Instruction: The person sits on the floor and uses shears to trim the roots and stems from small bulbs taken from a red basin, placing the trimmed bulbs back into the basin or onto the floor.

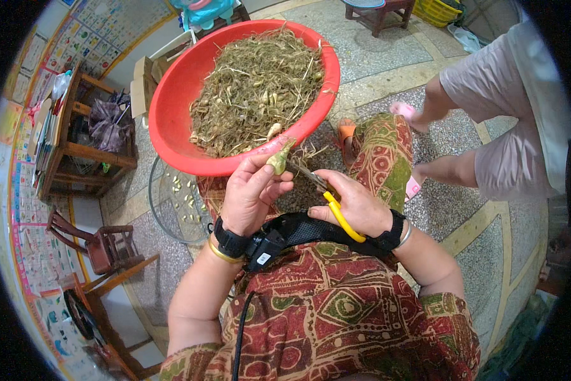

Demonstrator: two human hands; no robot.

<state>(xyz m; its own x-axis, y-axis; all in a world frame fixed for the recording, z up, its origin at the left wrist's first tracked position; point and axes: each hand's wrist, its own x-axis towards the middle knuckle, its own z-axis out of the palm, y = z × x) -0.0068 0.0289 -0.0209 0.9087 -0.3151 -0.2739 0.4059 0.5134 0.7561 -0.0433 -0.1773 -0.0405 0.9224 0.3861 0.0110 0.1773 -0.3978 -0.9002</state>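
My left hand [254, 183] pinches a small greenish-white bulb [277, 163] between thumb and fingers, its stringy end pointing up. My right hand [354, 197] grips a pair of scissors with yellow handles [342, 219]. The scissors' metal blades [307, 172] reach toward the bulb, with their tips close beside it; I cannot tell whether they touch it. Just beyond both hands, a large red plastic basin [171, 124] tilts toward me. It holds a heap of dry, tangled plant stems and roots [261, 85] with several pale bulbs among them.
A round, see-through tray [153, 190] with several pale trimmed pieces [190, 202] lies on the floor at left. A wooden shelf [90, 152] and a small brown chair [106, 247] stand farther left. Another person's legs [495, 114] are close at right. A low stool [378, 16] stands behind.
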